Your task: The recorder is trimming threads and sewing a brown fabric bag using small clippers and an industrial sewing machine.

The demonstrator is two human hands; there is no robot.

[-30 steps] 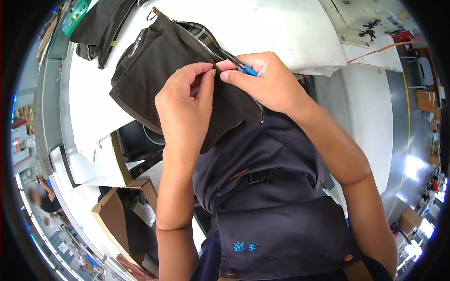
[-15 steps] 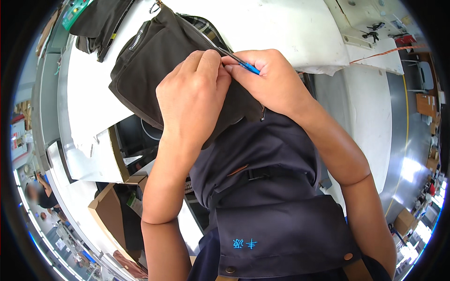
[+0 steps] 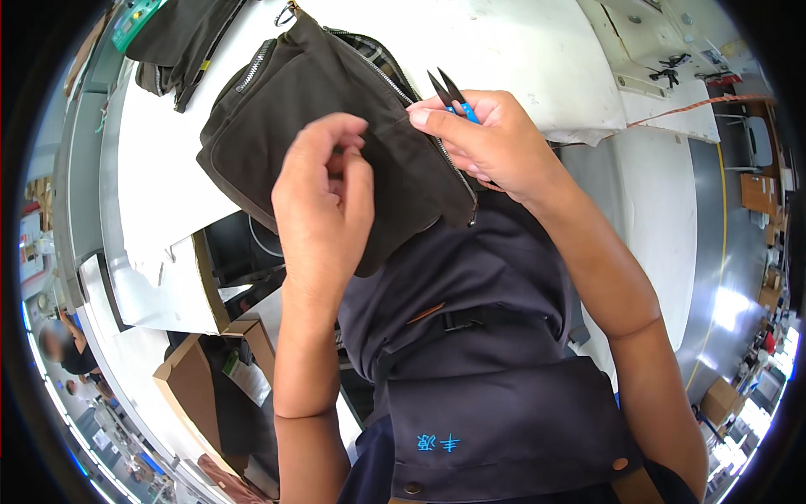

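The dark bag [image 3: 399,176] lies on the white table [image 3: 495,50], right in front of the person, and its near end hangs over the edge by the lap. The right hand [image 3: 495,139] is curled around small snips [image 3: 468,111] with blue handles. The two black blades are a little bit apart and point up, away from the person. The thumb and first finger of that hand are pressed close at the bag's edge, by the zip [image 3: 375,69], but I cannot tell if they pinch cloth or a thread. The left hand [image 3: 323,189] is over the front of the bag with its fingers half bent. There is a gap between its thumb and first finger, and I see nothing in it. I cannot tell if it touches the cloth. The zip is undone near the top, so the checked lining [image 3: 374,52] peeks out. The blades could nick the cloth or the zip tape, I think, if the right hand turned them down, since the bag is so near. They could also poke the left hand if it came across too fast. The bag might slide toward the lap, because part of it has no table under it. A cut near the zip could snip good stitches too, because dark thread is hard to see on dark cloth.
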